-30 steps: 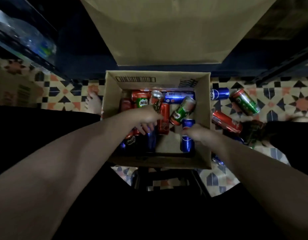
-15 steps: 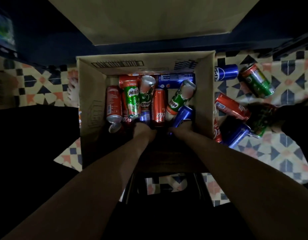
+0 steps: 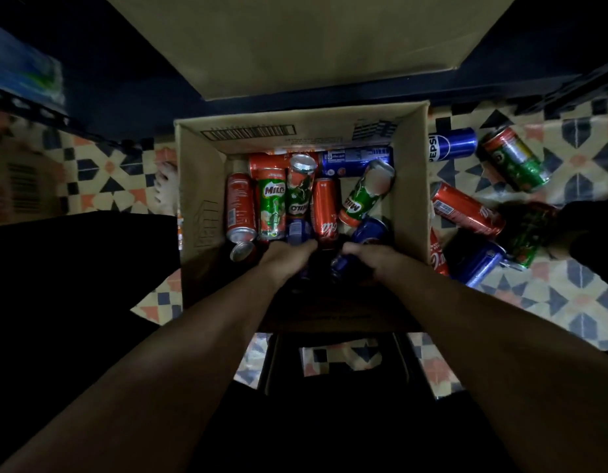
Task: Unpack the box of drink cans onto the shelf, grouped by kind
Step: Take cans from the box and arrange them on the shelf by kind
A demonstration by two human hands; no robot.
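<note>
Barely begun: most cans (image 3: 324,208) fill the box (image 3: 200,186); both hands (image 3: 289,254) (image 3: 371,256) each grip a blue can.

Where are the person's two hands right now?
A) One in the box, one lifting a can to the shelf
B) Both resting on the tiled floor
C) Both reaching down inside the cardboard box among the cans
C: the left hand and right hand are both inside the cardboard box, down among the cans.

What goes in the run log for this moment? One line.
both hands in box | left hand on blue can | right hand on blue can
</note>
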